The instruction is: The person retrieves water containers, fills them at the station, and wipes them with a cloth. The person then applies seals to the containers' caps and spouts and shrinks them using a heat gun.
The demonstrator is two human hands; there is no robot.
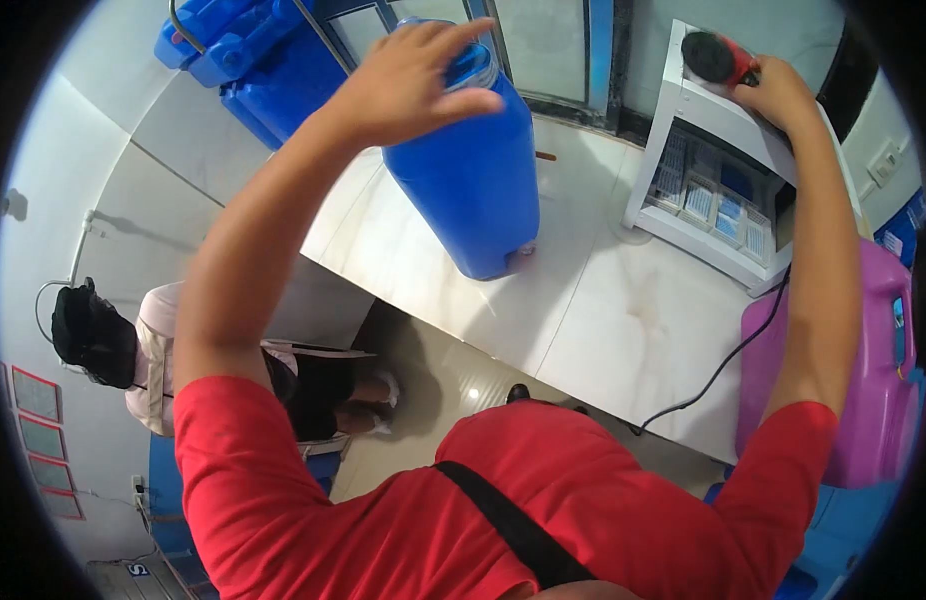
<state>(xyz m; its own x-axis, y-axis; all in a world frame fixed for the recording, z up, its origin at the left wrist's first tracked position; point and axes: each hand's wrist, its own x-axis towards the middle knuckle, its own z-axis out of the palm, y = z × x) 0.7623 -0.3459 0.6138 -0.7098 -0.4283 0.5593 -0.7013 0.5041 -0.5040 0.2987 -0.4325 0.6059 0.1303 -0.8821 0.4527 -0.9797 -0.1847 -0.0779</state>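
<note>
A tall blue plastic container [465,190] stands on the white marble-look counter [623,330]. Over its top, beside the blue cap [470,66], is my left hand [413,85], fingers and thumb spread apart, holding nothing. At the upper right, my right hand [778,92] has its fingers round the red part of a red and black tool [713,60], which sits on top of a white cabinet [673,120]. Small clear boxes [728,215] show inside the cabinet's open front.
A purple container [833,370] stands at the counter's right end, near a black cable [713,380]. More blue containers [273,90] are at the upper left. Another person in a black head covering [93,332] is at the left, beyond the counter edge.
</note>
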